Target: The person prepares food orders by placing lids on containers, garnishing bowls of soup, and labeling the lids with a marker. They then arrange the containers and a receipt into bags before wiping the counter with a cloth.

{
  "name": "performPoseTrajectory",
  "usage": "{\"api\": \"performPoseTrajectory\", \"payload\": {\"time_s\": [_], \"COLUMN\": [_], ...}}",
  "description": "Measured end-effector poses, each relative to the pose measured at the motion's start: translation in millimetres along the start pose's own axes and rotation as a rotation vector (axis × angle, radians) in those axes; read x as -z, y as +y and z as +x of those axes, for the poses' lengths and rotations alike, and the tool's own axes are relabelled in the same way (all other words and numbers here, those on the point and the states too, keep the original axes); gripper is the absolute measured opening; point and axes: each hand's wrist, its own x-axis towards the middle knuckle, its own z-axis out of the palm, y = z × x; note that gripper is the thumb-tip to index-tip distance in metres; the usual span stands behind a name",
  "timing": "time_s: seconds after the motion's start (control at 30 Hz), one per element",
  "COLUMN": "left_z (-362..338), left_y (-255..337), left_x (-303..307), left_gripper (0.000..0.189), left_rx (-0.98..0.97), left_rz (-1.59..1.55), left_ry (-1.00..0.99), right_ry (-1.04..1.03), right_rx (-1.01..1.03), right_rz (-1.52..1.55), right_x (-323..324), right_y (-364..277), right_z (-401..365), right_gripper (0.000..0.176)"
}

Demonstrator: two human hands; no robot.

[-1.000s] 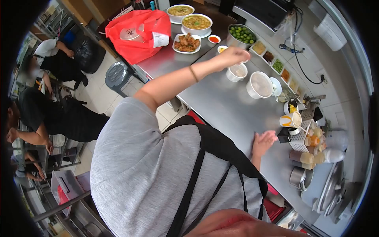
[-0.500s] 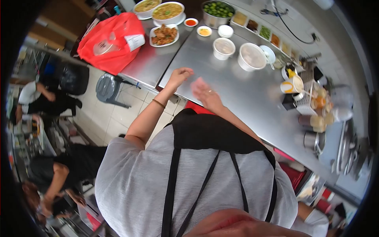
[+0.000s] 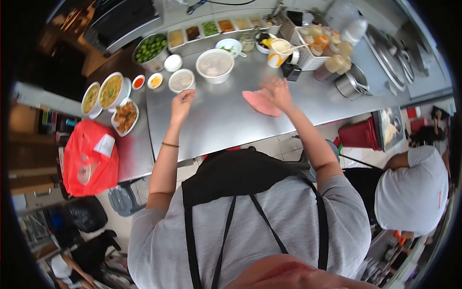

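Note:
My left hand is over the steel counter with its fingers curled in, just below a small white lidded tub. Nothing shows in its fingers. To the right, my right hand has blurred fingers that look stretched out. A pink cloth lies on the counter against the near side of that hand. Between and beyond the hands stands a larger white tub with a translucent lid. A yellow-and-white cup with a stick in it is behind my right hand.
Two soup bowls, a plate of fried food and a red plastic bag stand left. Behind are a pot of limes and ingredient trays. A bottle basket stands right. Co-workers are behind me, including one in white.
The view has swung right. My hands have moved apart, the left one toward the small tub, the right one further right. The pink cloth, earlier a blur at my right fingers, now shows clearly.

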Motion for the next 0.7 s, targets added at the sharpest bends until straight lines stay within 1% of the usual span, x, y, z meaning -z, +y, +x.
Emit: {"api": "performPoseTrajectory", "payload": {"time_s": [0.03,0.07,0.1,0.13,0.17,0.2,0.23,0.3,0.43,0.5,0.53,0.57,0.6,0.63,0.67,0.7], "left_z": [4.0,7.6,10.7,13.2,14.0,14.7,14.2,5.4,-8.4,-14.5,-16.6,-18.7,-20.6,-21.9,-23.9,-25.6], "left_y": [3.5,6.3,7.3,4.6,0.8,-2.9,-3.2,9.5,25.0,33.0,37.2,40.8,44.0,46.9,49.8,52.5], "left_x": [-1.0,-1.8,-2.8,-4.8,-8.6,-13.1,-17.6,-31.0,-48.7,-50.5,-49.7,-47.8,-44.6,-43.0,-42.3,-41.6], "left_gripper": [0.018,0.018,0.019,0.019,0.019,0.019,0.019,0.02,0.021,0.022,0.022,0.022,0.022,0.021,0.021,0.02], "left_rx": [-0.015,-0.026,-0.035,-0.057,-0.061,-0.013,0.036,0.044,0.061,0.081,0.098,0.102,0.154,0.205,0.211,0.218], "left_rz": [-0.003,0.022,0.045,0.036,0.032,0.03,0.029,0.009,-0.031,-0.022,-0.014,-0.012,-0.001,0.009,0.007,-0.022], "left_ry": [-0.023,0.008,0.044,0.042,0.039,0.02,0.003,-0.004,-0.017,0.011,0.027,0.043,0.059,0.075,0.092,0.124], "right_ry": [-0.009,-0.016,-0.052,0.014,0.091,0.093,0.095,0.094,0.074,-0.061,-0.147,-0.147,-0.179,-0.21,-0.276,-0.276], "right_rx": [-0.109,-0.213,-0.244,-0.306,-0.259,-0.307,-0.303,-0.355,-0.26,-0.365,-0.463,-0.45,-0.474,-0.496,-0.441,-0.426], "right_rz": [0.15,0.305,0.261,0.237,0.167,0.115,0.113,0.138,0.047,-0.038,-0.007,0.003,-0.046,-0.096,-0.115,-0.106], "right_x": [5.3,12.4,26.9,40.3,50.1,47.3,43.3,32.7,-20.1,-43.1,-50.6,-73.7,-109.9,-132.7,-121.7,-129.3], "right_y": [22.9,48.4,69.9,84.5,101.0,122.9,140.2,172.0,224.0,239.5,245.8,265.4,293.6,310.7,301.2,303.3], "right_z": [5.9,14.8,28.7,43.7,59.4,70.2,83.6,111.3,162.4,187.5,202.8,215.9,229.3,240.9,249.5,256.8], "right_gripper": [0.022,0.023,0.026,0.025,0.022,0.021,0.021,0.02,0.021,0.022,0.026,0.026,0.027,0.029,0.031,0.031]}}
